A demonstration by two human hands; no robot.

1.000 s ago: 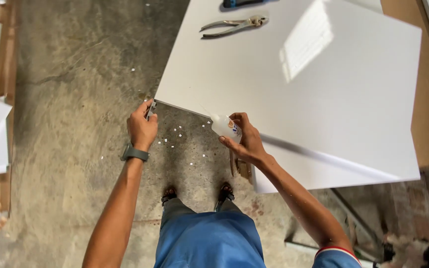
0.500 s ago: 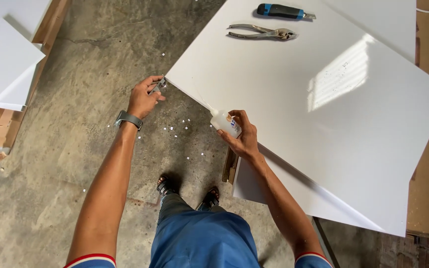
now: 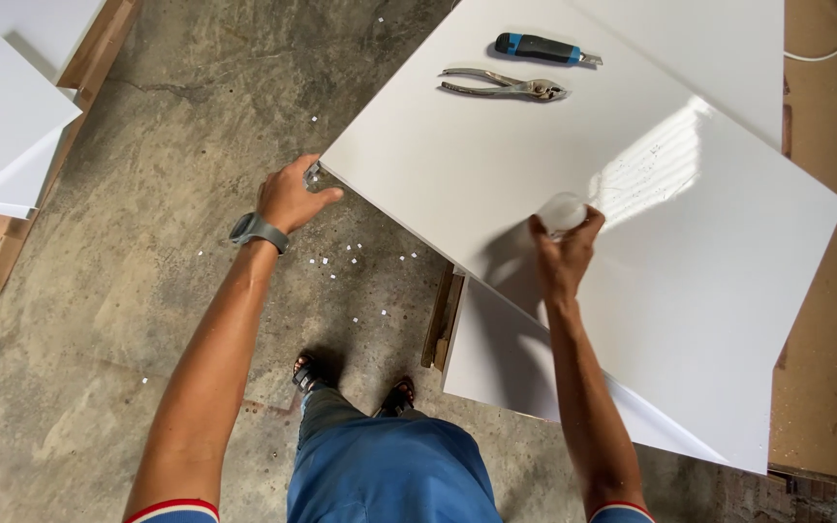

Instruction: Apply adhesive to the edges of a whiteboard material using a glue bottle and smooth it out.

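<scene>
- Gripping the near-left corner of the large white panel (image 3: 573,194), the left hand (image 3: 288,199) sits at about nine o'clock from the board's middle, fingers curled around the corner; a small metal piece seems to be pinched there, though it is too small to tell.
- A grey wristwatch (image 3: 258,230) sits on the left wrist.
- The right hand (image 3: 562,254) is closed around a small clear round object (image 3: 564,209), held just over the panel's surface, near its centre.
- Pliers (image 3: 503,86) lie on the panel at twelve o'clock from the right hand, with a blue-and-black utility knife (image 3: 544,48) just beyond them.
- Small white chips (image 3: 336,261) are scattered on the concrete floor (image 3: 147,320) at six o'clock from the left hand.
- More white boards (image 3: 12,126) are stacked at ten o'clock, well apart.
</scene>
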